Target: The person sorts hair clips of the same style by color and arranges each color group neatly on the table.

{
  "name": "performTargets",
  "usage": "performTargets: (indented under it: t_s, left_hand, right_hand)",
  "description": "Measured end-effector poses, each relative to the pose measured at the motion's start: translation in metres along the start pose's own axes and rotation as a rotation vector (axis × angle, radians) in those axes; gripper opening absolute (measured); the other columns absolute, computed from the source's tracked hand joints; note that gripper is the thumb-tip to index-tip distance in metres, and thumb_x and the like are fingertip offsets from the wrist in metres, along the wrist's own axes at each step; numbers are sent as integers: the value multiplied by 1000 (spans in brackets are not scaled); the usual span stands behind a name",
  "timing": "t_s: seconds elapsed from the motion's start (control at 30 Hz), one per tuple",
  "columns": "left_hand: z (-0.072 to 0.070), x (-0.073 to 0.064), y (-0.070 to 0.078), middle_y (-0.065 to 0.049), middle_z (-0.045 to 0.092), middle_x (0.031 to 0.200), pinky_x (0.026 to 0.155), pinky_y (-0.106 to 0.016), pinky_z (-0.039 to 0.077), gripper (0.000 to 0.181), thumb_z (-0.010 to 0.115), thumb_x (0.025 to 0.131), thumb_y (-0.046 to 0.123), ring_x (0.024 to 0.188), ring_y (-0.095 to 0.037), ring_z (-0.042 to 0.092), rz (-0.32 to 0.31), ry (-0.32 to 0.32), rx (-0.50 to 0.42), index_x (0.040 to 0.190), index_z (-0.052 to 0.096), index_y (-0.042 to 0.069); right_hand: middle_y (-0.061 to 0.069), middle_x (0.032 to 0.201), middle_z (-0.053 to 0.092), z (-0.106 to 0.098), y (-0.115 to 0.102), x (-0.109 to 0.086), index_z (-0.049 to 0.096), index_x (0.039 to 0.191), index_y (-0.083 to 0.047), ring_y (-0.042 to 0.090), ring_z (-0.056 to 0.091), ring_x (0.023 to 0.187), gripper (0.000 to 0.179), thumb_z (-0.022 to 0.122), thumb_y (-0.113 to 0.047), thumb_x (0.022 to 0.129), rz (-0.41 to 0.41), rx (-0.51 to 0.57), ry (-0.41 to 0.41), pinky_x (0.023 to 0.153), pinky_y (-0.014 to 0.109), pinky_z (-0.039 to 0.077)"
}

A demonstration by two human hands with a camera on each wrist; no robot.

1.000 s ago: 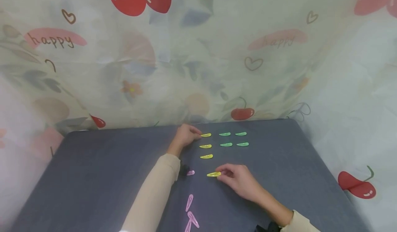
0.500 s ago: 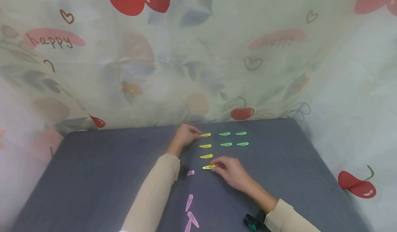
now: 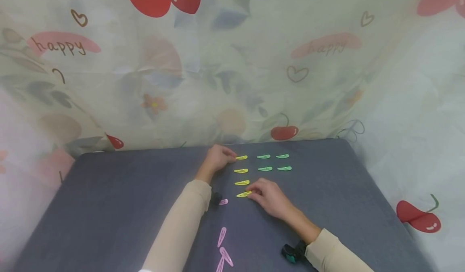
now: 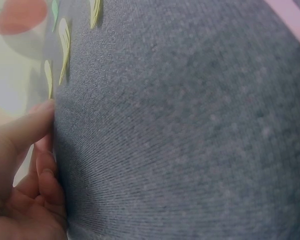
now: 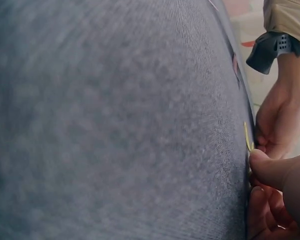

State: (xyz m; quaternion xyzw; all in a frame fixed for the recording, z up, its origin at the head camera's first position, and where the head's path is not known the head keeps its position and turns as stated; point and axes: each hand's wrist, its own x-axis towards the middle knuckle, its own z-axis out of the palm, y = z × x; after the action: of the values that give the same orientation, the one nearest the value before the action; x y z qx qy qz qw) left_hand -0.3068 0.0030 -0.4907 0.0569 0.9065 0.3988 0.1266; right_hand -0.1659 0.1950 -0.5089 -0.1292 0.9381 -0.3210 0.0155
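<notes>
My right hand (image 3: 270, 197) pinches the right end of a yellow snap hair clip (image 3: 242, 194), low at the dark grey table, its tip pointing left. Three more yellow clips lie above it in a column, the middle one (image 3: 241, 170) among them. At the farthest yellow clip (image 3: 241, 157), my left hand (image 3: 216, 159) pinches the left end between thumb and fingers. In the left wrist view, the thumb (image 4: 37, 120) covers that end. The right wrist view shows the thumb (image 5: 270, 167) over the clip's end, with the yellow tip (image 5: 247, 135) sticking out.
Several green clips (image 3: 265, 168) lie in two rows right of the yellow column. Pink clips (image 3: 222, 237) lie nearer me, one (image 3: 223, 202) partly behind the left wrist's black camera. A patterned cloth (image 3: 232, 82) hangs behind the grey table (image 3: 127, 207).
My right hand has moved left and away from me with its yellow clip, bringing it under the yellow column. My left hand has stayed at the farthest clip.
</notes>
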Motion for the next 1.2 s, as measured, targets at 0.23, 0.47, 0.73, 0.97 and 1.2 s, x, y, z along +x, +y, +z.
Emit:
performTargets:
  t_s: [0.23, 0.47, 0.73, 0.97, 1.2]
  left_hand:
    - [-4, 0, -1, -3, 78, 107, 97, -43, 53, 11, 79, 89, 22, 106, -24, 70, 10, 13, 11, 99, 82, 18]
    - [-7, -1, -8, -4, 78, 106, 94, -43, 55, 17, 79, 88, 24, 101, -23, 70, 37, 10, 24, 103, 81, 17]
    - [-14, -7, -13, -9, 75, 110, 92, -44, 55, 37, 81, 87, 29, 102, -25, 70, 72, -32, -25, 119, 73, 12]
    - [-30, -23, -4, -12, 74, 120, 95, -46, 55, 42, 78, 89, 28, 112, -29, 70, 140, -57, -35, 125, 70, 9]
    - [-40, -39, -8, -9, 75, 110, 90, -43, 56, 42, 81, 87, 27, 104, -24, 70, 222, -30, 12, 123, 71, 7]
  right_hand:
    - [-9, 85, 62, 0, -4, 1, 78, 108, -16, 3, 52, 74, 19, 79, -18, 89, -37, -29, 5, 67, 20, 46]
    - [-7, 87, 62, 0, -6, 1, 78, 113, -15, 3, 53, 77, 25, 79, -18, 89, -58, -34, -2, 68, 21, 46]
    - [-5, 98, 55, -5, -15, -9, 72, 125, -15, 6, 50, 82, 39, 80, -25, 88, 21, -59, -47, 73, 24, 46]
    - [-2, 103, 56, -8, -25, -23, 69, 128, -16, 9, 54, 86, 43, 81, -27, 88, -22, -45, -32, 76, 25, 48]
    - [0, 105, 64, -3, -38, -37, 69, 127, -15, 10, 62, 91, 43, 81, -28, 88, -222, 45, -44, 80, 24, 53]
